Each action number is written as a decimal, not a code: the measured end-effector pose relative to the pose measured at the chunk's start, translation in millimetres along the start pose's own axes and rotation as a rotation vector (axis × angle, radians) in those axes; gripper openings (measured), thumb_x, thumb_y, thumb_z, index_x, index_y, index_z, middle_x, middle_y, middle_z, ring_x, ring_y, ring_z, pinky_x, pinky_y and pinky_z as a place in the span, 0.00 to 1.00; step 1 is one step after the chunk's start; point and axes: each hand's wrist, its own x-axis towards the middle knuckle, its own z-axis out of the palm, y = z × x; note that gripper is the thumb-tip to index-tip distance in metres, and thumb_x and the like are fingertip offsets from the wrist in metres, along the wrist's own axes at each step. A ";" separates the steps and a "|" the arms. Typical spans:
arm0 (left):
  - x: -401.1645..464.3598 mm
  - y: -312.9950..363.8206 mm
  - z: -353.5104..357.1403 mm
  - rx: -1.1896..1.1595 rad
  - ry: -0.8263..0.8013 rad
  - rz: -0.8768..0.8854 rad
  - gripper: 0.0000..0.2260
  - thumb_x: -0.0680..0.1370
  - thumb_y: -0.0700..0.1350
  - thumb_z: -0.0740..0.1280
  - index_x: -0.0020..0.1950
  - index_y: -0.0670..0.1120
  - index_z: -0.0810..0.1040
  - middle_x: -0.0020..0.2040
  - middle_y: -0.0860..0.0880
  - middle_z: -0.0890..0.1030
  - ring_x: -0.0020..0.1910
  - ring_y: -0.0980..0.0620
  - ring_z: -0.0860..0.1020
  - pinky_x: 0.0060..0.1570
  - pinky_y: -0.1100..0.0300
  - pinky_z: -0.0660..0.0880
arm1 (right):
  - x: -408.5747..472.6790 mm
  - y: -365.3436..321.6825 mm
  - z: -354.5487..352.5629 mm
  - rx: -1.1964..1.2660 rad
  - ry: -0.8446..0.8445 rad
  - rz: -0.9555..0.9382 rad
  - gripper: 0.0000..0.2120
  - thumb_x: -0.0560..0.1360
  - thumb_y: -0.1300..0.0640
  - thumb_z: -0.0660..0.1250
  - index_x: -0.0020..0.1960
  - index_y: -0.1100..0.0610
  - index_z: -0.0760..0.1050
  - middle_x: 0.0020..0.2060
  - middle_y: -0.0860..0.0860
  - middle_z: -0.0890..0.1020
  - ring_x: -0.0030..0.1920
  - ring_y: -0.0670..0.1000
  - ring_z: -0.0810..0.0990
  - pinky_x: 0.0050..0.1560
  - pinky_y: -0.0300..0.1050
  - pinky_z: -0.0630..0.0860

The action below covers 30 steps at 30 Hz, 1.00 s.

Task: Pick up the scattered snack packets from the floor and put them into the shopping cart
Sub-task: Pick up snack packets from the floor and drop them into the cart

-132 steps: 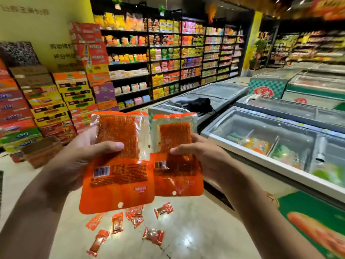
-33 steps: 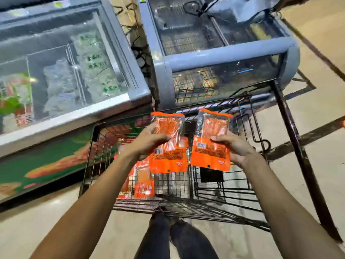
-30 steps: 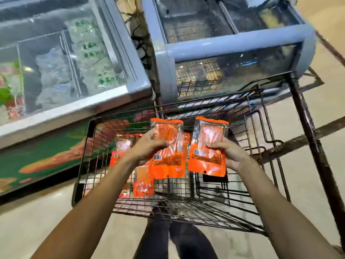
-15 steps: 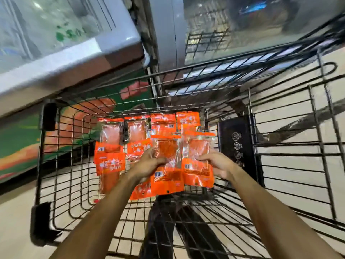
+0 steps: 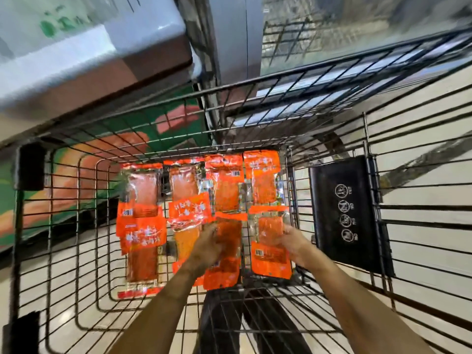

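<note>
Shopping cart [image 5: 33, 172] open on top, so hands drop in from above no problem. Wire walls box in all sides. Cart floor mid-to-right pretty much carpeted with orange snack packets [image 5: 139, 192], some overlapping. Bare wire strip down left side plus near edge by person's legs. Black plastic flap [image 5: 350, 215] hangs on right wall. Freezer cabinets [image 5: 143, 34] sit right behind far wall.

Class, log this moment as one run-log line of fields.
left hand: holds packet | right hand: holds packet | place: low inside shopping cart | other packets lie on its floor
</note>
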 end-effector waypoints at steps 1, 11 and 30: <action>-0.3 -1.1 0.4 0.001 0.030 -0.017 0.21 0.73 0.21 0.63 0.53 0.45 0.78 0.37 0.57 0.84 0.36 0.54 0.81 0.31 0.61 0.77 | -0.9 -0.8 0.0 -0.024 0.014 0.000 0.23 0.66 0.77 0.71 0.60 0.66 0.79 0.56 0.67 0.82 0.57 0.68 0.81 0.61 0.66 0.76; -19.9 18.1 3.0 0.140 0.255 -0.112 0.19 0.71 0.40 0.75 0.59 0.47 0.73 0.44 0.52 0.79 0.42 0.49 0.78 0.40 0.57 0.75 | -25.6 -13.9 -1.2 -0.503 0.230 0.012 0.14 0.68 0.53 0.78 0.49 0.57 0.78 0.46 0.53 0.85 0.48 0.55 0.83 0.54 0.53 0.80; -130.7 257.8 -28.6 1.069 0.476 0.300 0.45 0.71 0.78 0.51 0.80 0.50 0.63 0.80 0.42 0.64 0.77 0.41 0.64 0.75 0.44 0.63 | -205.6 -191.7 8.7 -0.939 0.377 -0.505 0.38 0.72 0.31 0.64 0.74 0.54 0.65 0.65 0.58 0.75 0.64 0.57 0.76 0.65 0.51 0.73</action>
